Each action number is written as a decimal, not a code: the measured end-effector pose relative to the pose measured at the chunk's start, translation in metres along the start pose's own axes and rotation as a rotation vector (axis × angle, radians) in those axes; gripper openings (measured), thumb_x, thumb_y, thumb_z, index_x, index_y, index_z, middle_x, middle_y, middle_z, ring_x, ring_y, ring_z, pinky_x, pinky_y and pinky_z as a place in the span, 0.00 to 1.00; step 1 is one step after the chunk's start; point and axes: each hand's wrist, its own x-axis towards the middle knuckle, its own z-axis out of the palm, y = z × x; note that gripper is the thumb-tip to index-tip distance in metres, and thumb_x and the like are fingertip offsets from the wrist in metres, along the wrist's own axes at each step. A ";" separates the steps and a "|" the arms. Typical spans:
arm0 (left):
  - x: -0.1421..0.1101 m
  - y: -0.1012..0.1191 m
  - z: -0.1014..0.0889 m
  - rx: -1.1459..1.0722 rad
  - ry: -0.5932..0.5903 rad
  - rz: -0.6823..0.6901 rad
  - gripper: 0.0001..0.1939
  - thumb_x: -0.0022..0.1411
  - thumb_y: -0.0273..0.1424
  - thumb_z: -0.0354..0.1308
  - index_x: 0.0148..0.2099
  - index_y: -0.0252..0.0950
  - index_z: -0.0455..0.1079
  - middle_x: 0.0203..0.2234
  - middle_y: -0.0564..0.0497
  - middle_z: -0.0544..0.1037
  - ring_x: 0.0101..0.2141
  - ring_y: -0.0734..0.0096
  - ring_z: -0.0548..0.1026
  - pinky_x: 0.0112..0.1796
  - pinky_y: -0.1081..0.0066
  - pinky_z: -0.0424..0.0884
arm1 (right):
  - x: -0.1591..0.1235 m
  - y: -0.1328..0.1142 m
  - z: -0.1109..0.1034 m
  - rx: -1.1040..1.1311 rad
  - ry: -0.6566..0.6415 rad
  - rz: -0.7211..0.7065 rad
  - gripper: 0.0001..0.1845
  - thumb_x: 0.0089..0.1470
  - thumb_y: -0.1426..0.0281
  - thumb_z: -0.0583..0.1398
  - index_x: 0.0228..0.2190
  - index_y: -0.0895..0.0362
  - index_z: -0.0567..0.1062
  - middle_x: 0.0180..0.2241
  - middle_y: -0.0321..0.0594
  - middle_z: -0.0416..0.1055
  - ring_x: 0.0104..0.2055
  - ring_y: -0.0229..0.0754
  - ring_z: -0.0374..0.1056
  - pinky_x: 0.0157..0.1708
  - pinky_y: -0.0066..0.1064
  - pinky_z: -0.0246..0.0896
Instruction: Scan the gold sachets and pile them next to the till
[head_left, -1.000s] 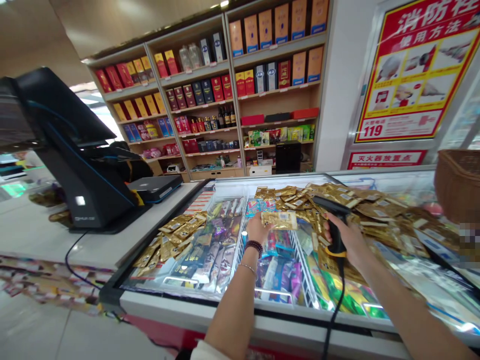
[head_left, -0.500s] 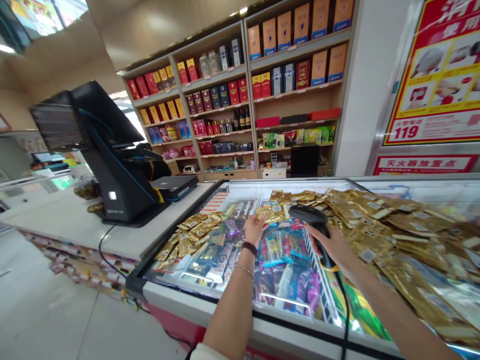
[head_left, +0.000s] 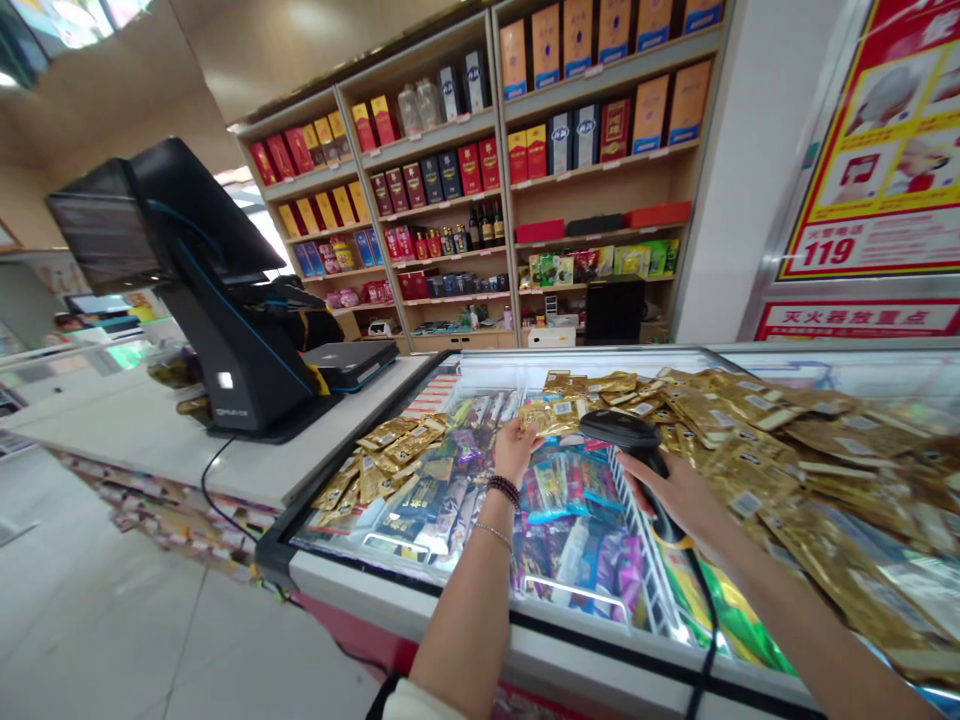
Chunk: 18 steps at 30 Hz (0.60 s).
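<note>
"What's cut off?"
"The poster (head_left: pixel 874 180), at the right edge."
"The scanner (head_left: pixel 621 428)?"
"Grip partly hidden by the right hand (head_left: pixel 679 492)."
"Print on the gold packet (head_left: pixel 551 417)?"
"Too small to read."

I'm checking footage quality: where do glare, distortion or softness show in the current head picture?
Head view: whitish glare on the freezer glass at far right; shelves and poster slant, likely wide-angle distortion; gold packet in the left hand and scanner in the right hand look slightly soft.
</note>
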 end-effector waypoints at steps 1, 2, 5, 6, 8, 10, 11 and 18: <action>0.000 0.001 0.000 0.000 0.000 -0.001 0.14 0.55 0.37 0.70 0.40 0.34 0.76 0.41 0.41 0.83 0.45 0.56 0.82 0.52 0.53 0.79 | 0.000 0.000 0.000 -0.002 0.004 0.004 0.26 0.53 0.48 0.66 0.18 0.53 0.69 0.11 0.34 0.66 0.13 0.35 0.57 0.19 0.28 0.56; -0.001 0.001 0.001 -0.004 0.001 0.000 0.14 0.55 0.37 0.70 0.41 0.34 0.76 0.41 0.41 0.83 0.45 0.56 0.82 0.52 0.52 0.79 | 0.000 0.000 0.000 0.001 0.006 0.007 0.26 0.52 0.48 0.66 0.18 0.53 0.69 0.11 0.34 0.66 0.13 0.35 0.57 0.18 0.28 0.55; -0.001 0.002 0.001 -0.012 0.013 -0.005 0.13 0.56 0.36 0.69 0.41 0.33 0.76 0.41 0.40 0.83 0.44 0.57 0.82 0.52 0.53 0.79 | 0.000 0.000 0.000 0.022 0.010 0.012 0.26 0.51 0.48 0.67 0.18 0.52 0.69 0.11 0.35 0.66 0.13 0.35 0.57 0.17 0.29 0.55; -0.002 0.003 0.001 -0.009 0.015 -0.008 0.13 0.56 0.35 0.69 0.41 0.33 0.76 0.41 0.40 0.83 0.44 0.57 0.82 0.52 0.53 0.79 | 0.000 0.000 0.000 0.028 0.012 0.013 0.26 0.51 0.48 0.67 0.17 0.52 0.69 0.11 0.35 0.66 0.13 0.35 0.57 0.17 0.29 0.55; -0.002 0.003 0.000 0.000 0.012 -0.008 0.13 0.57 0.36 0.69 0.41 0.33 0.77 0.42 0.41 0.83 0.44 0.57 0.82 0.53 0.53 0.78 | 0.000 0.001 -0.001 0.039 0.017 0.013 0.25 0.52 0.49 0.67 0.17 0.53 0.69 0.11 0.34 0.66 0.13 0.35 0.57 0.17 0.28 0.55; -0.003 0.003 0.000 -0.006 0.007 0.000 0.13 0.56 0.36 0.69 0.41 0.34 0.77 0.42 0.41 0.84 0.44 0.57 0.82 0.53 0.53 0.78 | 0.002 0.004 0.000 0.062 0.020 0.017 0.24 0.52 0.50 0.67 0.18 0.53 0.69 0.11 0.34 0.66 0.13 0.34 0.58 0.17 0.27 0.55; -0.003 0.002 0.000 -0.016 0.006 0.005 0.14 0.56 0.36 0.70 0.41 0.34 0.77 0.41 0.42 0.84 0.44 0.58 0.82 0.52 0.53 0.79 | 0.004 0.005 0.000 0.082 0.019 0.020 0.24 0.52 0.51 0.67 0.18 0.53 0.69 0.11 0.34 0.66 0.13 0.34 0.58 0.17 0.27 0.55; -0.003 0.007 -0.012 0.034 0.115 -0.003 0.22 0.60 0.32 0.66 0.56 0.38 0.70 0.35 0.49 0.83 0.37 0.67 0.82 0.45 0.60 0.81 | 0.032 0.006 0.012 0.319 0.066 0.144 0.24 0.38 0.50 0.73 0.20 0.54 0.72 0.15 0.35 0.67 0.13 0.35 0.58 0.12 0.28 0.52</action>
